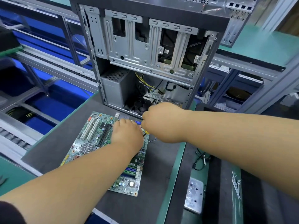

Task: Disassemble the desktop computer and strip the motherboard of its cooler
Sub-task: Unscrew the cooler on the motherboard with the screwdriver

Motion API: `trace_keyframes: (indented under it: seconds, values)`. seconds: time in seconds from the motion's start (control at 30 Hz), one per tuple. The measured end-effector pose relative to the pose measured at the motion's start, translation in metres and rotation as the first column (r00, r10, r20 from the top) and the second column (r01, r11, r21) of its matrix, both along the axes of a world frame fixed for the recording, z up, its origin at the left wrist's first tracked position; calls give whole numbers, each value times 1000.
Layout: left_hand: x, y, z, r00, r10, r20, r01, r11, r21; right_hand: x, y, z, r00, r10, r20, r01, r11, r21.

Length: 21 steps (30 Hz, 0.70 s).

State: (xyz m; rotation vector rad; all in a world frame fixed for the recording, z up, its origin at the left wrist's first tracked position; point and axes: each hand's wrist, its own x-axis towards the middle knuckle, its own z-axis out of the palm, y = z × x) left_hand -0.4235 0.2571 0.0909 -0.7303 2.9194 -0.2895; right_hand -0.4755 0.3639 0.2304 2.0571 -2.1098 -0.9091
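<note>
Green benches and grey aluminium frames fill the workshop, with blue bins under the rails at nine to ten o'clock. A dark mat covers the near bench.

Biggest on the mat is the case, standing open-sided at twelve o'clock, its metal drive cage uppermost. Inside its lower half sits a grey power supply at the left, with yellow and black cables and a second board to the right of it.

Just in front of the case, at the centre, the motherboard lies flat on the mat, white slots toward eleven o'clock, blue and green memory slots toward five. The cooler itself cannot be made out; the hands cover that end of the board.

Both bare forearms reach in from six and three o'clock. The left hand lies knuckles-up on the board's far end with its fingers curled downward; whether it grips anything cannot be told. The right hand, at one o'clock of the left and touching it, is closed around a tool with a blue handle and a yellow-black bit showing below the fist.

At four o'clock a metal plate lies on the green strip, with a black cable above it and white ties to its right.
</note>
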Motion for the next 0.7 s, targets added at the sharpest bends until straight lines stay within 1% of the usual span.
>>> trace_keyframes:
  seconds: [0.07,0.1,0.13,0.17,0.2,0.23,0.27,0.3,0.37,0.4,0.43,0.47,0.5,0.53,0.57,0.6,0.63,0.67,0.7]
  values:
    - [0,-1,-1,1000,-17,8,17,1000,3,-8,-7,-1,991,-131,17,132,991,-21]
    - [1,-1,-2,1000,-20,6,20,1000,-7,-11,-11,1,976,-209,66,209,978,1]
    - [1,-1,-3,1000,-13,-7,13,1000,-12,-11,-16,3,934,-314,169,312,949,37]
    - [1,-1,-4,1000,3,-24,-3,1000,-9,-14,-21,2,836,-472,281,466,880,91]
    - [1,-1,-4,999,15,-35,-15,1000,-5,-19,-26,5,722,-594,354,575,800,170]
    - [1,-2,-5,999,13,-44,-14,1000,-9,-24,-26,6,617,-627,475,621,759,196]
    - [1,-2,-6,999,6,-49,-6,1000,-12,-26,-25,9,632,-599,493,574,788,222]
    - [1,-3,-7,999,3,-51,-3,1000,-7,-24,-23,11,598,-621,507,593,768,241]
    - [1,-3,-7,999,18,-50,-18,1000,14,-16,-19,11,744,-578,336,543,816,201]
    - [1,-4,-7,998,23,-51,-22,1000,14,-13,-19,9,844,-486,227,468,874,131]
    - [1,-3,-7,998,27,-51,-27,1000,12,-9,-15,9,921,-370,127,365,929,60]
    - [1,-3,-6,998,34,-46,-33,999,19,-7,-13,8,970,-238,47,238,971,6]
    - [0,-4,-6,999,37,-36,-36,999,29,-6,-11,5,995,-95,-9,95,995,-23]
    - [-1,-4,-6,999,33,-24,-33,999,37,-7,-8,2,998,14,-58,-14,1000,10]
    - [-1,-5,-6,1000,26,-13,-25,999,43,-6,-7,0,998,38,-44,-37,999,19]
    - [-2,-5,-6,1000,18,-8,-17,999,46,-5,-10,0,999,-32,3,32,999,-16]
    - [-2,-6,-6,1000,14,-13,-13,999,47,-8,-13,1,988,-143,57,144,989,-24]
    - [-2,-7,-6,1000,12,-25,-11,999,42,-10,-18,3,955,-269,125,270,963,5]
    - [-1,-7,-5,999,8,-36,-6,999,36,-13,-25,4,876,-433,210,428,901,74]
